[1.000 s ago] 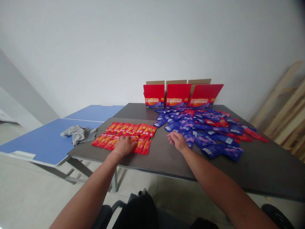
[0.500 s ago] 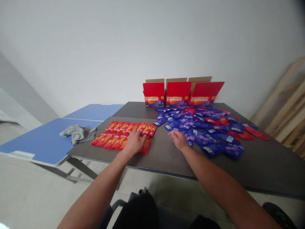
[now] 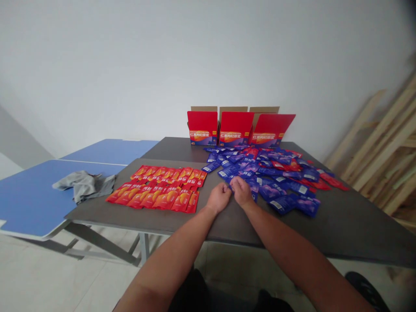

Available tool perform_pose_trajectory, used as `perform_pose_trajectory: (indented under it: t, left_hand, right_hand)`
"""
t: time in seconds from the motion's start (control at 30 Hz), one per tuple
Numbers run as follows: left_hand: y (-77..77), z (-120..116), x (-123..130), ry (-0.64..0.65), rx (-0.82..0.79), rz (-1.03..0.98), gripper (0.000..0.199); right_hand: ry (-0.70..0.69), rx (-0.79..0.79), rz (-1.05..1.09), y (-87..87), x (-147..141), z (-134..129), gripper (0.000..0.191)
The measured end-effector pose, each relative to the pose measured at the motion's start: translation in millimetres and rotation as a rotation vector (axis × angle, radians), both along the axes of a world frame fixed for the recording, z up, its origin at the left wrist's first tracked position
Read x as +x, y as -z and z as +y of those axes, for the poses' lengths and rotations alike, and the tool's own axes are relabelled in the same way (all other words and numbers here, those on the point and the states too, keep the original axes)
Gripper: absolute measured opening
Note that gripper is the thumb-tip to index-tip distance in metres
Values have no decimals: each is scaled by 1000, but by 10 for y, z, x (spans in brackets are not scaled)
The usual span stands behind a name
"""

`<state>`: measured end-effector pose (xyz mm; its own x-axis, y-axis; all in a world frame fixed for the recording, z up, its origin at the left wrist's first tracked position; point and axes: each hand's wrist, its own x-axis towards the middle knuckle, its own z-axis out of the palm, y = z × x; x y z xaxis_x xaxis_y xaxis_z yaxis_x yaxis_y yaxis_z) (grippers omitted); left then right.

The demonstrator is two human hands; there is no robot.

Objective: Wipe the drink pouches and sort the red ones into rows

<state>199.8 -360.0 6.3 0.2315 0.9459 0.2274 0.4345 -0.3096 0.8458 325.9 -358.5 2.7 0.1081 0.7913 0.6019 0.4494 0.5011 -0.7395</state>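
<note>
Over the grey table, my left hand [image 3: 219, 197] is closed with its fingers curled. My right hand [image 3: 241, 190] is closed too, almost touching it on the right. Whatever either hand may hold is hidden by the fingers. Just behind and right of my right hand spreads a loose heap of blue sachets [image 3: 276, 190], overlapping each other. Some red sachets [image 3: 286, 166] are mixed into that heap. To the left of my left hand, red-orange sachets [image 3: 167, 198] lie in two neat overlapping rows.
Three red and blue cartons [image 3: 234, 130] stand with raised flaps at the back of the grey table [image 3: 195, 225], near the wall. A grey cloth [image 3: 82, 184] lies at the left, over a blue table [image 3: 29, 190]. Wooden boards [image 3: 373, 147] lean at the right.
My left hand has left the rows of red sachets and moved right, beside my right hand, its fingers now closed. My right hand stays by the blue heap. The view has shifted slightly.
</note>
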Motion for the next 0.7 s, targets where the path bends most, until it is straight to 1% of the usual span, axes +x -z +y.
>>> perform_pose_trajectory:
  t: [0.07, 0.2, 0.27, 0.33, 0.43, 0.5, 0.6, 0.63, 0.7]
  left_hand:
    - [10, 7, -12, -1, 5, 6, 20]
    - [-2, -2, 6, 57, -1, 102, 22]
    - [-6, -13, 24, 68, 4, 135, 22]
    - [-3, -23, 36, 83, 7, 148, 22]
    - [10, -34, 41, 107, -2, 160, 24]
    - [14, -38, 39, 112, -1, 181, 24]
    - [4, -41, 36, 132, 5, 207, 22]
    - [-1, -42, 36, 141, 3, 212, 21]
    - [-9, -47, 37, 151, -2, 222, 18]
  right_hand:
    - [26, 17, -45, -46, -27, -45, 28]
    - [101, 48, -108, -156, -63, -136, 28]
    - [181, 36, -84, -219, -10, -132, 27]
    - [298, -18, -26, -290, 138, -71, 27]
    - [469, -168, 14, -415, 555, 109, 22]
    - [592, -273, -43, -502, 919, 251, 18]
    - [768, -384, -259, -594, 1458, 427, 13]
    - [805, -432, -343, -606, 1610, 469, 12]
    - [823, -526, -444, -599, 1853, 528, 9]
